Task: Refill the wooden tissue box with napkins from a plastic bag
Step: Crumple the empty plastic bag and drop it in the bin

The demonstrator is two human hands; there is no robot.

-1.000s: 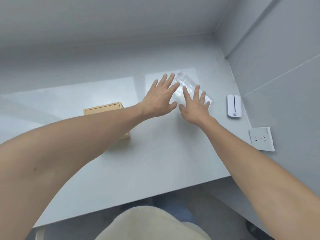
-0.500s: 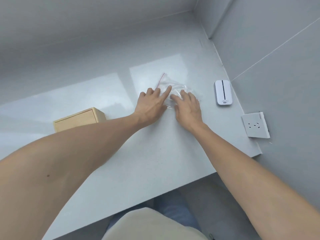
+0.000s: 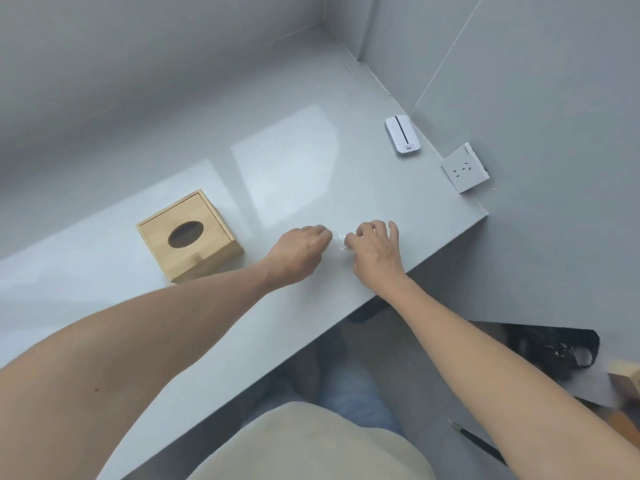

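Observation:
The wooden tissue box [image 3: 189, 236], light wood with a dark oval slot on top, stands on the grey table [image 3: 284, 168], left of my hands. A clear plastic bag [image 3: 337, 241] shows only as a small crumpled bit between my two hands, near the table's front edge. My left hand [image 3: 300, 249] has its fingers curled onto the bag's left side. On the bag's right side my right hand [image 3: 375, 249] pinches it with bent fingers. Most of the bag and any napkins in it are hidden under my hands.
A small white device [image 3: 402, 134] with a dark stripe lies at the back right by the wall. A white wall socket [image 3: 465, 167] sits on the right wall. Below the table's right end are a dark object [image 3: 554, 348] and a pen [image 3: 476, 441] on the floor.
Both hands have closed on the plastic bag and drawn it from the back of the table toward the front edge. The camera view has swung, so the box now shows its top.

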